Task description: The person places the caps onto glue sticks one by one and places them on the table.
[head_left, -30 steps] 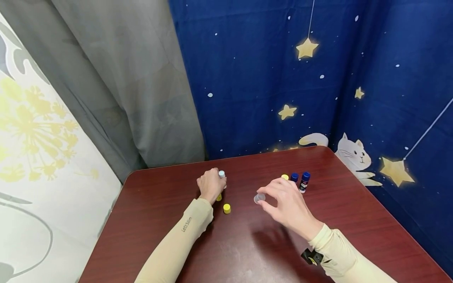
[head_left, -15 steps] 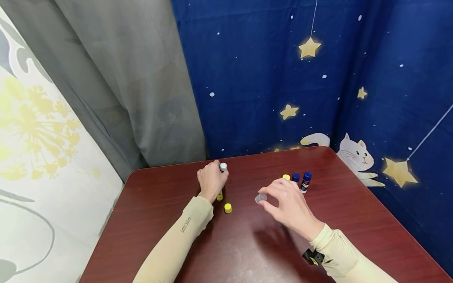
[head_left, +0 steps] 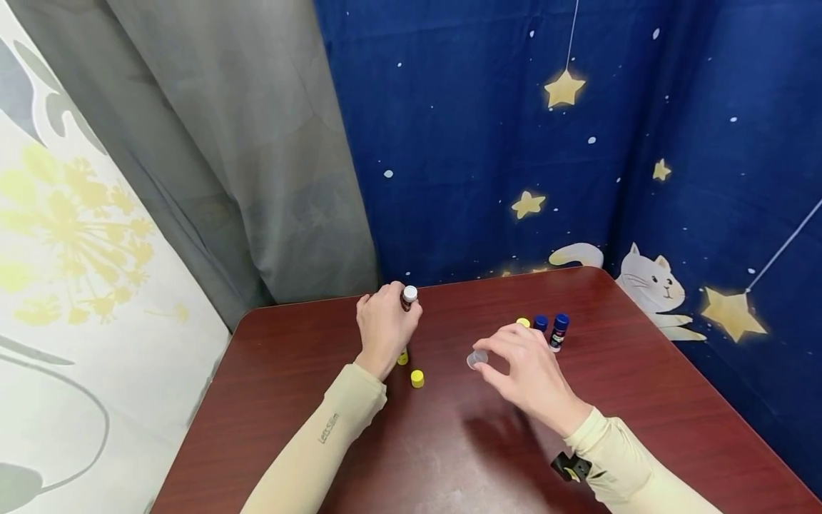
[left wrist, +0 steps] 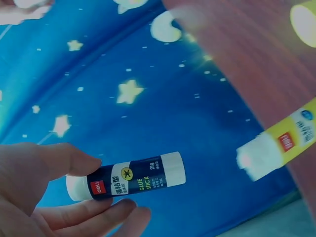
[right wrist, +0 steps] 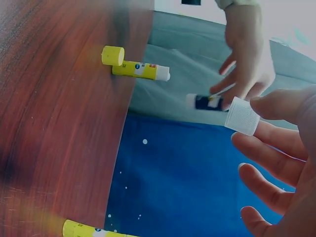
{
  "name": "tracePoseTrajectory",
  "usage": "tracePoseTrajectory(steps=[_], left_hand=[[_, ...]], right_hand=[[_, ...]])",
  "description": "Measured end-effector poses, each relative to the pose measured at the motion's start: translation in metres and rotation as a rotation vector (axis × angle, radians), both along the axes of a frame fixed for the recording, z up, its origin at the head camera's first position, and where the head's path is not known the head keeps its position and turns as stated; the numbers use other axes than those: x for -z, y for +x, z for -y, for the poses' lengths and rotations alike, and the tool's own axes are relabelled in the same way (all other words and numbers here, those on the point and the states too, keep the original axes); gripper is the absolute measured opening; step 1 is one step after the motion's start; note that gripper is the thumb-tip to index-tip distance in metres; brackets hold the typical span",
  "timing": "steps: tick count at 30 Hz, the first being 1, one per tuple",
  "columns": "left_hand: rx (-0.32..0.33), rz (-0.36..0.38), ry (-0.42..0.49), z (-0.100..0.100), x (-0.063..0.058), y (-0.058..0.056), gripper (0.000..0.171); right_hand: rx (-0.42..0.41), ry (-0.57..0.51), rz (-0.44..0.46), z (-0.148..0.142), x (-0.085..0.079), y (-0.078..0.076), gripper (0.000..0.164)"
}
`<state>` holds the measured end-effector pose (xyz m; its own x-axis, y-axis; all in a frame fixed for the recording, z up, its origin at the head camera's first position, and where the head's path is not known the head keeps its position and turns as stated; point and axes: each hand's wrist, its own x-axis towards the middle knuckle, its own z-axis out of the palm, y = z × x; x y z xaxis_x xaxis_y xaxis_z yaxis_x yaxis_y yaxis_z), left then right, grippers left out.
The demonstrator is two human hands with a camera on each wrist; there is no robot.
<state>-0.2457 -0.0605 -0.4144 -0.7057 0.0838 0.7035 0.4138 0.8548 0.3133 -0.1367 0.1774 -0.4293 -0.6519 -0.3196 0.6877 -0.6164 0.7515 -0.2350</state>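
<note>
Head: I count two blue-capped glue sticks (head_left: 559, 333), right hand (head_left: 526, 368) partly blocking one; left wrist: left hand (left wrist: 39, 170) pinches one navy Deli glue stick (left wrist: 131, 177), one yellow Deli stick (left wrist: 289, 140) nearby; right wrist: right hand pinches one translucent ribbed cap (right wrist: 242, 117), one yellow cap (right wrist: 112, 56) beyond.

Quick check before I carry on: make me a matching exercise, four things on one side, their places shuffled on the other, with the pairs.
Things:
1. White-topped dark stick
2. Clear cap
3. Loose yellow cap
4. Starry curtain

Places:
A. On the table
B. In the right hand
C. Beyond the table
D. In the left hand

Pairs: 1-D, 2-B, 3-A, 4-C
</note>
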Motion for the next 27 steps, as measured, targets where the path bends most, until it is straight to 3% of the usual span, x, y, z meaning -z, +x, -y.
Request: tracePoseTrajectory(steps=[5, 12, 18, 27], left_hand=[[0.054, -0.067, 0.052, 0.006, -0.011, 0.028, 0.010], [0.063, -0.168, 0.067, 0.014, -0.014, 0.058, 0.011], [0.072, -0.206, 0.086, 0.020, -0.011, 0.075, 0.012], [0.118, -0.182, 0.093, 0.026, -0.003, 0.089, 0.013]], right_hand=[[-0.002, -0.005, -0.006, -0.001, -0.003, -0.001, 0.019], [-0.007, -0.012, -0.005, 0.001, -0.004, -0.001, 0.019], [-0.015, -0.013, -0.003, 0.003, -0.003, -0.001, 0.018], [-0.029, -0.025, 0.007, 0.010, -0.006, -0.001, 0.019]])
